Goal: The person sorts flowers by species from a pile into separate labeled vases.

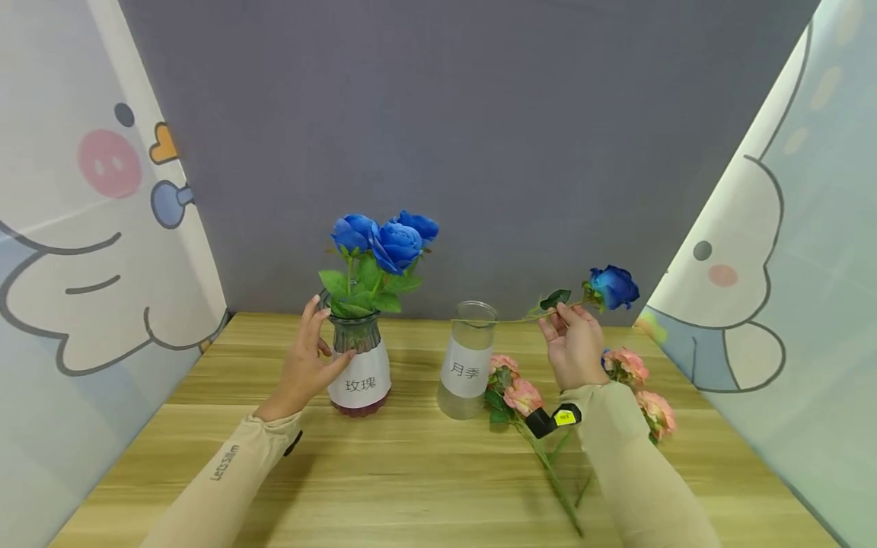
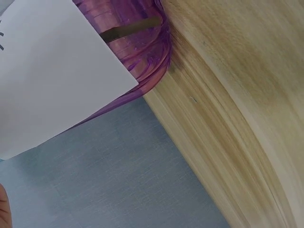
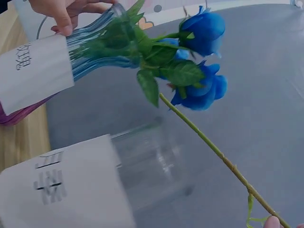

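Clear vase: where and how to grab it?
Probably wrap the upper part of the label, coming from the left. The clear vase stands upright and narrows upward; there's a gap toward the other vase, while pink flowers crowd its right.

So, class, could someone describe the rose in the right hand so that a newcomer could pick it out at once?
On the table, find the clear vase. To its right, the right hand pinches a nearly level stem, with the blue rose at its right end. Unlike the three roses in the other vase, this one is held sideways in mid-air.
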Available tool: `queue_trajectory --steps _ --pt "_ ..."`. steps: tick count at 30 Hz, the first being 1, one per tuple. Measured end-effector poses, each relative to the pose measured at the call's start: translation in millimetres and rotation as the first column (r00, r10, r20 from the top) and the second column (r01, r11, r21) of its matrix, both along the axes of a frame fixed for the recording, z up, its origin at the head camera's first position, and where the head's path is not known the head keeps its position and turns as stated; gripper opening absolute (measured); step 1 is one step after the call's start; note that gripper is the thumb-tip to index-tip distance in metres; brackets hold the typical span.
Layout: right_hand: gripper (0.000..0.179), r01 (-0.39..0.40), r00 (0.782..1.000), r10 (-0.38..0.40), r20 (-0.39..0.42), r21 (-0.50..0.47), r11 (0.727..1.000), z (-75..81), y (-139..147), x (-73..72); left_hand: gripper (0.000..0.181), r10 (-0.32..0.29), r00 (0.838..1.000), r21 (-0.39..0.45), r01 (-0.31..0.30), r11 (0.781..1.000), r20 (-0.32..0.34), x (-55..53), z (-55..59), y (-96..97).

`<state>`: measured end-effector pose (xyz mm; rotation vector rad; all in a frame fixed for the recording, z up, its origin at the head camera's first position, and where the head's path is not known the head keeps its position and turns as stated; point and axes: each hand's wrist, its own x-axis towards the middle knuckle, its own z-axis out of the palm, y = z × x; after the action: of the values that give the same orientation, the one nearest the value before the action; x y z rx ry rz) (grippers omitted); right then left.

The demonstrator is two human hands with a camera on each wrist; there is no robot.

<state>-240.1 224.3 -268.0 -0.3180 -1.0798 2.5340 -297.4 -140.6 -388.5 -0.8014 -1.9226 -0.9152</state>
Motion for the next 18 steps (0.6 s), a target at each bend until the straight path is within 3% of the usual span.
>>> queue_trajectory --steps 12,18 --pt "0.017 0.157 0.984 -0.153 -0.094 0.042 0.987 36.6 -3.2 0.8 0.073 0.012 1.000 -0.011 -0.012 1.000 -0.002 2.9 -0.8 -1.6" --pt "0.018 0.174 0.982 -0.168 -0.089 0.063 0.983 49.5 -4.6 3.1 0.072 0.000 1.000 -0.016 0.000 1.000 -0.008 3.6 2.3 -1.0"
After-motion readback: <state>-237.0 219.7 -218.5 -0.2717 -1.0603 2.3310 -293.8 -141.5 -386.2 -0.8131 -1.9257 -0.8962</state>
